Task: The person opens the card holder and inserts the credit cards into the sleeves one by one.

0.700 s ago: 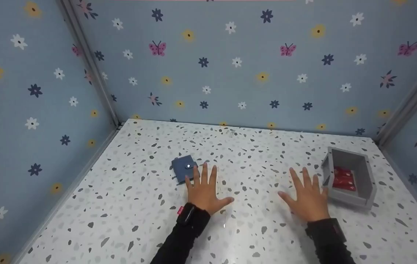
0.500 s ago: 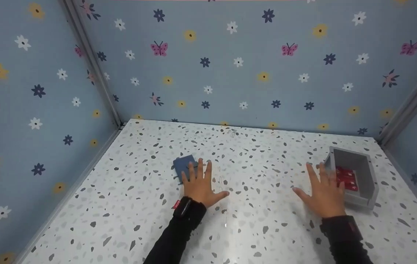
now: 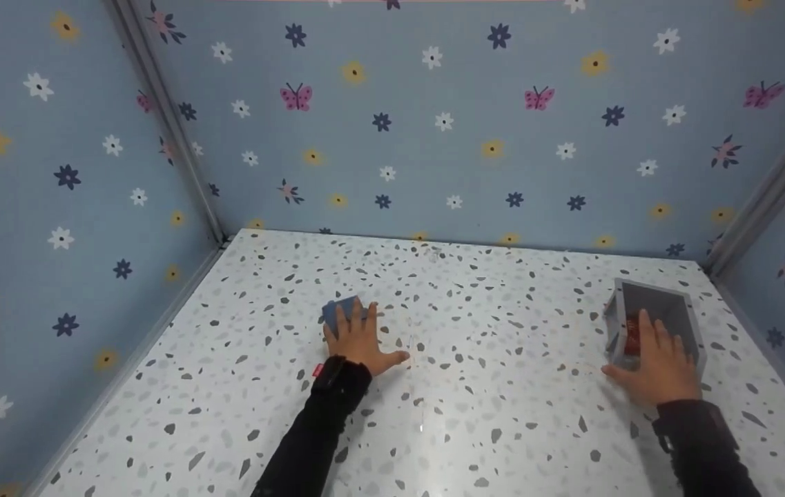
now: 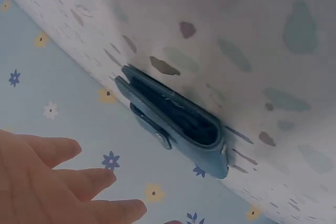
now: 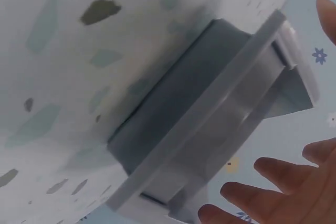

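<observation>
In the head view a small blue wallet [image 3: 332, 315] lies on the table, partly covered by my left hand [image 3: 357, 345]. That hand is held over it with fingers spread. Seen edge-on in the left wrist view, the wallet [image 4: 184, 124] has its folded halves parted slightly and a snap strap on its side; the fingers [image 4: 105, 182] are apart from it. At the right, my right hand [image 3: 665, 366] hovers over the near side of a grey plastic bin [image 3: 654, 298], fingers straight. Red packets [image 3: 632, 336] inside are mostly hidden by this hand. Neither hand holds anything.
A white speckled table [image 3: 475, 386] lies under everything. Blue flowered panels [image 3: 420, 138] close off the back and both sides, with grey posts [image 3: 178, 131] at the corners. The bin stands close to the right panel.
My right hand has moved right and now overlaps the bin and its red packets. My left hand has shifted slightly left, covering more of the wallet. Wallet and bin stay in place.
</observation>
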A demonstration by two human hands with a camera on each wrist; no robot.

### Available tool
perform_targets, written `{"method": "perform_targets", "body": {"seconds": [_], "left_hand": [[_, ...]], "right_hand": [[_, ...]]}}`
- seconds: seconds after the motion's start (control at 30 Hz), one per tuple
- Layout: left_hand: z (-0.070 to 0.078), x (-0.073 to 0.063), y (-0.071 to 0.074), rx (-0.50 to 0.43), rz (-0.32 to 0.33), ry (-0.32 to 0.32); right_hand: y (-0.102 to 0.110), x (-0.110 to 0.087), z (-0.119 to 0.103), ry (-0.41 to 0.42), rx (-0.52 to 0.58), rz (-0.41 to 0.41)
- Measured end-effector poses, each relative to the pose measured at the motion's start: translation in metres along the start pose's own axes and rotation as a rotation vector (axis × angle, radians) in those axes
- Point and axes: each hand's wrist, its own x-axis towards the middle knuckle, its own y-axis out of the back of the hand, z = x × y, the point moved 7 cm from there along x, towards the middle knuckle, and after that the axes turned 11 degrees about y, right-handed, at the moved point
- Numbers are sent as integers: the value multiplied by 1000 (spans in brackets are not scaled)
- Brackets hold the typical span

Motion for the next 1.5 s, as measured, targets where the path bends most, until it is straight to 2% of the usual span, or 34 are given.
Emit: {"method": "perform_targets", "body": {"seconds": [0.2,0.37,0.57,0.83,1.0,1.17,1.3,1.5], "left_hand": [[-22,17,-16,73,-71,79],[-24,19,-14,40,-113,95],[-18,20,-9,24,-105,69],[-14,21,-2,25,-21,40],[-12,19,-1,24,7,14],[-10,14,-1,23,-25,-17],[-4,7,-2,21,-58,-67],[2,-1,-5,47,-36,-148]], "right_hand": [[-13,-1,12,-19,83,-148],[-15,-5,17,-60,144,-171],[-15,-9,19,-89,140,-172],[-16,-8,16,-47,136,-176],[-17,-8,12,-20,139,-178],[-17,-8,6,12,129,-168],[-20,-8,3,20,129,-160],[-24,-7,-4,25,144,-154]]}}
